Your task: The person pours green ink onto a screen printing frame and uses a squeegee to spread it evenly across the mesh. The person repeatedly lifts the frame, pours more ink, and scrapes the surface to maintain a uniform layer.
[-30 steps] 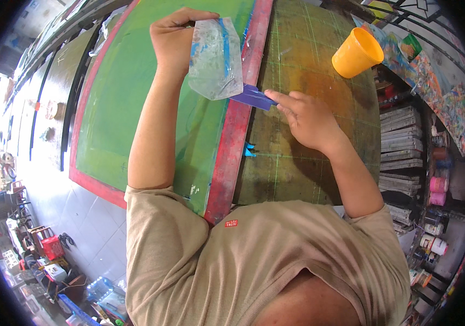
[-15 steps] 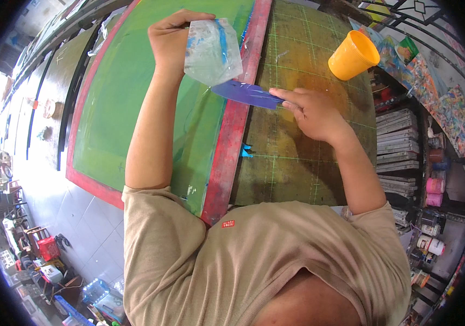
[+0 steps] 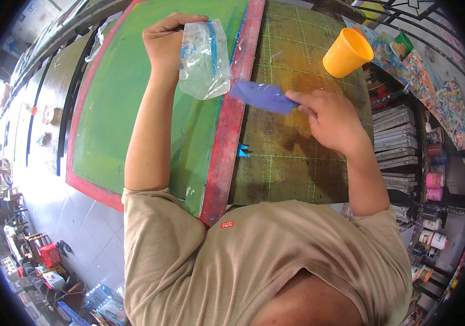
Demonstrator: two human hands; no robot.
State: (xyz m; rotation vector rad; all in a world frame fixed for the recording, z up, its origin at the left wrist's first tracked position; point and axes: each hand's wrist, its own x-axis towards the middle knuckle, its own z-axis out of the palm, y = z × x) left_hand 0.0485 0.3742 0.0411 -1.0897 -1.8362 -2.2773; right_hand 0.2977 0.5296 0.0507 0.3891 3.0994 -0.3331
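High over the green panel, my left hand [image 3: 163,46] is closed on the edge of a clear plastic container [image 3: 202,65] with a blue paint streak and smears on it. The container is tilted. My right hand [image 3: 333,117] pinches one end of a thin, flexible blue-purple scraper [image 3: 265,99], slightly blurred by motion. Its far end lies close to the container's lower right edge, and I see a small gap between them. Below them is a screen-printing frame with a green mesh [image 3: 129,103] and a red border [image 3: 222,157].
Right of the frame lies a dark board [image 3: 292,179] with green grid lines. A yellow plastic cup [image 3: 345,54] stands at its far right. A blue scrap [image 3: 242,150] sits beside the red border. Stacked grey bars [image 3: 398,136] and paint jars fill the right side.
The scraper has moved right, away from the container's lower edge, with my right hand. My left hand and the container have shifted a little left, and the container is turned more upright.
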